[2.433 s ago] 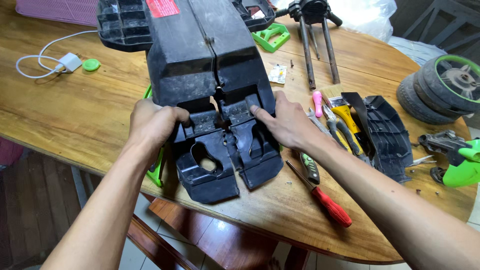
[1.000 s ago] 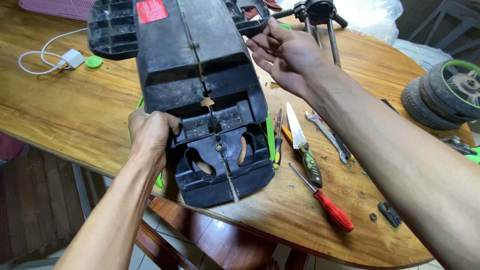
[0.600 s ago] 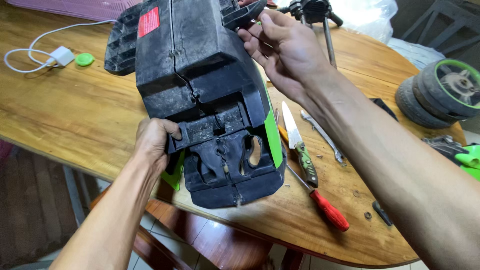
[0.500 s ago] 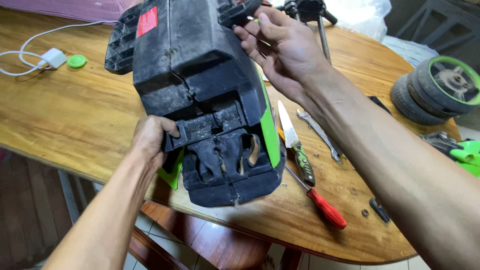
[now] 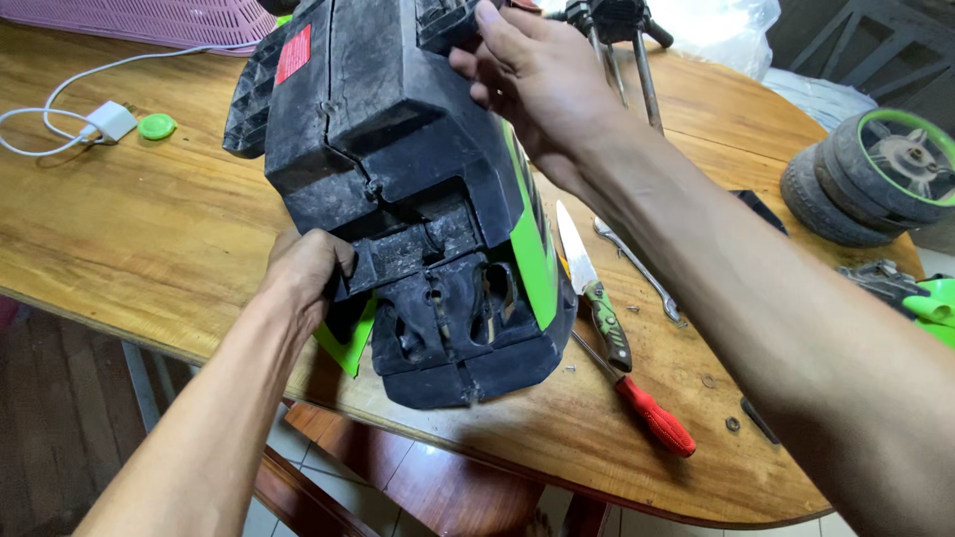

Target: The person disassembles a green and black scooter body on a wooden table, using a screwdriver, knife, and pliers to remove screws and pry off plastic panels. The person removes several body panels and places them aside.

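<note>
A large black plastic toy-vehicle body [image 5: 398,169] with green side panels lies bottom-up on the wooden table [image 5: 129,249], tilted to the left. My left hand [image 5: 303,278] grips its near left edge beside the stepped underside. My right hand [image 5: 537,85] holds the far upper part of the body, fingers curled over a black ridge. A red sticker sits on the body's upper left face.
A knife with a green patterned handle [image 5: 595,288], a red-handled screwdriver [image 5: 642,408] and a metal wrench [image 5: 637,268] lie right of the body. Stacked black wheels [image 5: 865,179] stand far right. A white charger [image 5: 104,119], a green cap [image 5: 156,126] and a pink basket [image 5: 149,20] are at left.
My right hand moved from the near underside to the body's far end. The body has been lifted and rolled leftward, showing its green side. The left hand kept its grip.
</note>
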